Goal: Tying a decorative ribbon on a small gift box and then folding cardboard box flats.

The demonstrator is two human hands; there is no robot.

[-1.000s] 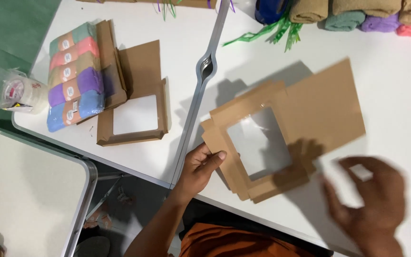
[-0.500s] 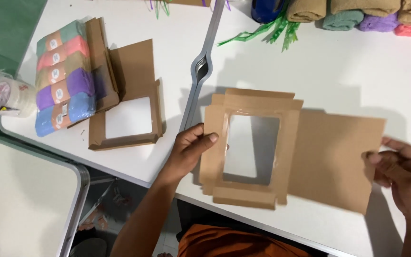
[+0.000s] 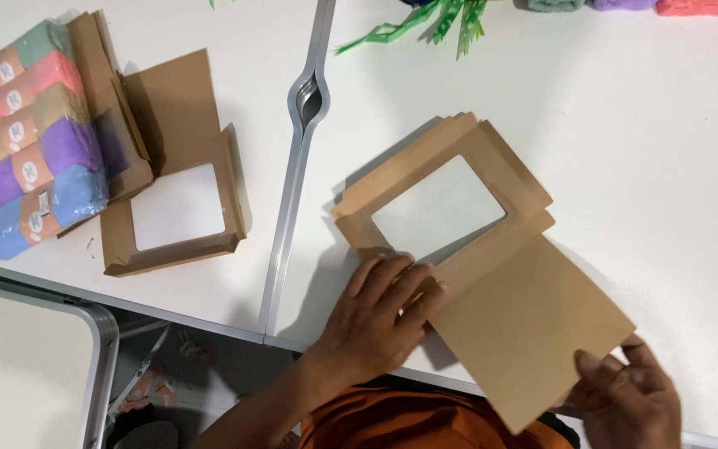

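Flat brown windowed box blank (image 3: 492,274) lies on white bench (image 3: 666,150). Left hand (image 3: 380,316), fingers spread, presses flat on its near fold. Right hand (image 3: 625,399) grip pinches the plain panel's near corner.

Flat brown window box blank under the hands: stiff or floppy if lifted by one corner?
Probably semi-stiff: the cardboard blank lies flat, yet its creased flaps would likely hinge and droop. Likely light, being thin sheet with a cut-out window. It may slide easily on the smooth white table; the left hand presses it down while the right hand holds its corner.
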